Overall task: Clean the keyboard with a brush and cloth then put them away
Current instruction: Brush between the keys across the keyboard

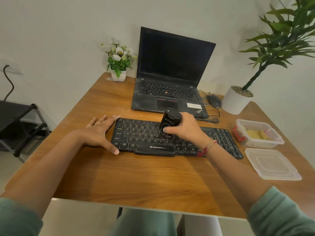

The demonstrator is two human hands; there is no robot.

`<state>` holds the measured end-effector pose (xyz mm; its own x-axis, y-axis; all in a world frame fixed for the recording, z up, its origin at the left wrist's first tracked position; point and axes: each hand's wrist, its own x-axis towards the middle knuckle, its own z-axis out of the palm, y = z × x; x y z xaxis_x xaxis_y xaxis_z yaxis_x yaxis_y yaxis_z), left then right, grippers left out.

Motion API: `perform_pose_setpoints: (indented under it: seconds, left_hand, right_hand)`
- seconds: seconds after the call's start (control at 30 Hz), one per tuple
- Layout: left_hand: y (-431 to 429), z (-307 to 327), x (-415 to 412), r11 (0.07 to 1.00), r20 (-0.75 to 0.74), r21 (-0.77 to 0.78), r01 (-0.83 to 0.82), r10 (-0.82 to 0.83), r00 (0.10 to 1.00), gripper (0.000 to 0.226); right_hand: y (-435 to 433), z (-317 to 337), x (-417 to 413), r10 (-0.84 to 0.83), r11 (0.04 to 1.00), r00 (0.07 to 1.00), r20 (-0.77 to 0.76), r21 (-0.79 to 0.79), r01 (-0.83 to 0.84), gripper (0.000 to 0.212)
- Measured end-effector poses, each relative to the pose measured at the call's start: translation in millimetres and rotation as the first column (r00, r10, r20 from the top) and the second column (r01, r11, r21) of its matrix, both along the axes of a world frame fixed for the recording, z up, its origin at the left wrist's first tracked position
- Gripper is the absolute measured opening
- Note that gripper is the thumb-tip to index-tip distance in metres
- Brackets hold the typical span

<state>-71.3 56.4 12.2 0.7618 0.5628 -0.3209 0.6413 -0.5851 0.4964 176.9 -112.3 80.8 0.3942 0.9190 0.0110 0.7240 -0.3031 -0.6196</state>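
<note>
A black keyboard (144, 138) lies across the middle of the wooden table (136, 176). My right hand (185, 129) grips a black cylindrical brush (169, 120), held upright with its lower end down on the keys near the keyboard's centre. My left hand (99, 132) lies flat with straight fingers against the keyboard's left end, thumb at the front corner. A yellow cloth (255, 134) sits folded inside an open clear plastic box (272, 142) to the right of the keyboard.
An open black laptop (170, 79) stands behind the keyboard, with a wired mouse (214, 101) beside it. A white plant pot (236, 101) and a small flower pot (118, 75) stand at the back. The box lid (272, 165) lies at the right edge.
</note>
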Motion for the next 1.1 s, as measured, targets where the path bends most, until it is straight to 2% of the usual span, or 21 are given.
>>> perform_pose_setpoints:
  seconds: [0.1, 0.17, 0.27, 0.4, 0.43, 0.57, 0.67, 0.73, 0.8, 0.9, 1.03, 1.1]
  left_hand:
    - [-0.4, 0.3, -0.4, 1.000, 0.005, -0.008, -0.003, 0.004, 1.000, 0.149]
    - [0.1, 0.4, -0.5, 1.000, 0.007, -0.007, -0.003, 0.003, 1.000, 0.148]
    - [-1.3, 1.5, -0.2, 1.000, -0.003, -0.017, -0.003, 0.003, 1.000, 0.148]
    - [-1.6, 1.0, -0.5, 1.000, 0.001, -0.008, -0.011, 0.011, 1.000, 0.146]
    - [-1.0, 0.5, -0.5, 1.000, 0.003, -0.010, -0.013, 0.013, 1.000, 0.145]
    - [-2.0, 1.0, -0.4, 0.999, 0.009, -0.027, -0.018, 0.018, 1.000, 0.147]
    - [-2.3, 1.9, -0.2, 1.000, -0.001, -0.016, -0.011, 0.011, 1.000, 0.145]
    - [-1.9, 3.3, 0.3, 1.000, -0.008, -0.008, -0.002, 0.002, 1.000, 0.146]
    - [-2.6, 4.5, 0.3, 1.000, -0.005, -0.012, 0.001, -0.001, 1.000, 0.149]
    - [-4.1, 5.1, -0.4, 1.000, 0.004, -0.027, -0.012, 0.012, 1.000, 0.153]
    - [-4.4, 5.2, 0.4, 1.000, -0.006, -0.011, -0.010, 0.010, 1.000, 0.152]
    - [-3.4, 4.2, 0.5, 1.000, -0.003, -0.009, -0.005, 0.005, 1.000, 0.151]
  right_hand:
    - [-8.0, -7.4, -20.4, 0.174, 0.980, 0.980, -0.097, -0.083, -0.183, 0.028]
    - [-3.6, -2.6, -14.6, 0.126, 0.989, 0.989, -0.082, -0.067, -0.132, 0.024]
    - [4.5, 3.7, -9.2, -0.015, 1.000, 1.000, 0.027, 0.006, 0.015, 0.025]
    - [2.4, -7.9, -45.6, 0.195, 0.980, 0.980, -0.030, -0.043, -0.196, 0.023]
    - [4.6, -8.2, -46.1, 0.199, 0.979, 0.979, -0.043, -0.044, -0.201, 0.022]
    - [17.3, 0.7, -31.5, 0.021, 1.000, 1.000, -0.017, 0.017, -0.021, 0.022]
    - [11.8, -6.0, -56.2, 0.162, 0.987, 0.985, 0.053, -0.022, -0.161, 0.026]
    - [9.5, -10.4, -64.6, 0.223, 0.974, 0.975, -0.004, -0.026, -0.223, 0.022]
    - [15.1, -7.0, -55.3, 0.164, 0.986, 0.985, -0.045, -0.013, -0.165, 0.024]
    - [17.8, -3.8, -48.9, 0.056, 0.998, 0.998, -0.001, 0.033, -0.056, 0.022]
    - [0.4, -12.7, -83.2, 0.237, 0.971, 0.968, -0.079, -0.017, -0.239, 0.021]
    - [-0.8, -14.3, -80.4, 0.240, 0.971, 0.969, -0.064, -0.007, -0.241, 0.023]
